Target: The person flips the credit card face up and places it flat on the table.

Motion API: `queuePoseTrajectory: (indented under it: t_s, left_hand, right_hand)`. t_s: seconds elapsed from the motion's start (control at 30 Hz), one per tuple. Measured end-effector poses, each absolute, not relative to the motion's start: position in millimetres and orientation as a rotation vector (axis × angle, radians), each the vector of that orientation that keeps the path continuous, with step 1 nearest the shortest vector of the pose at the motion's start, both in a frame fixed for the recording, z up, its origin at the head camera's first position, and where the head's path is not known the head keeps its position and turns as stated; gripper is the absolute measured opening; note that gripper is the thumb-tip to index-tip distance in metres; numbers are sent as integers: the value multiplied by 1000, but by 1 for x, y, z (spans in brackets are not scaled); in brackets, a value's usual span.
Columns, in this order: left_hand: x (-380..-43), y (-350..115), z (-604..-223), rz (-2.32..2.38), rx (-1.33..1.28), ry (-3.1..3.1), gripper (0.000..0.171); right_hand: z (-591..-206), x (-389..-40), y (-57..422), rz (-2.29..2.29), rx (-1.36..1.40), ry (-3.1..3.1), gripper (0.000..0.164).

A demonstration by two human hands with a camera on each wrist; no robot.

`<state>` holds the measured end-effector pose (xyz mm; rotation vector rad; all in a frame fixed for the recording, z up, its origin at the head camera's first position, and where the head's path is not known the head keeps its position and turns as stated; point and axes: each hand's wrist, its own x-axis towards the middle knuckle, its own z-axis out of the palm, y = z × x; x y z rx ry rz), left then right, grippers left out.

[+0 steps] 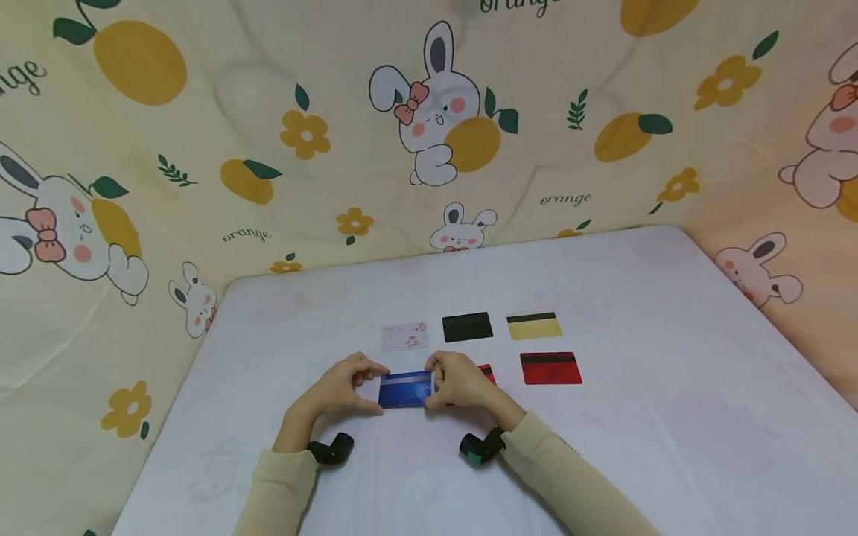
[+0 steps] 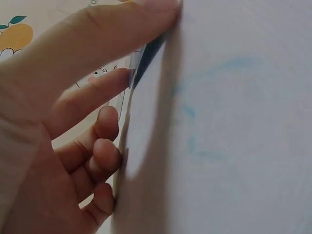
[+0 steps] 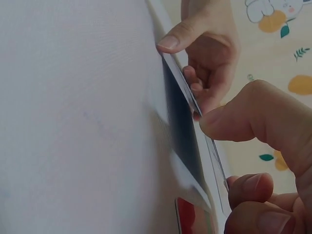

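A white cloth-covered tabletop (image 1: 670,447) stretches well past a blue, pale-striped rectangular card (image 1: 405,391) on both sides, with its far edge well behind. The left hand (image 1: 348,385) pinches the blue card's left end, the right hand (image 1: 457,380) its right end. Behind it lie a pale pink card (image 1: 404,337), a black card (image 1: 467,327) and a gold, black-striped card (image 1: 534,327); rightward, a red, black-striped card (image 1: 552,370). The right wrist view shows a second red card (image 3: 186,215), mostly hidden in the head view.
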<state>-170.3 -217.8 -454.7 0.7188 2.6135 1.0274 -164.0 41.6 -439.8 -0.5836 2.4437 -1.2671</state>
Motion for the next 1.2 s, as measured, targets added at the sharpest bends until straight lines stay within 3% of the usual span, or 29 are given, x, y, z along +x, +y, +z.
queuePoseTrajectory:
  t_s: [0.6, 1.2]
  left_hand:
    - [-175, -220, -437, 1112, 746, 2518, 50]
    - [-175, -220, -433, 1134, 707, 2600, 55]
  right_hand:
    - [-440, -176, 50, -1173, -685, 2463, 52]
    - [-444, -184, 55, -1472, -765, 2330, 53]
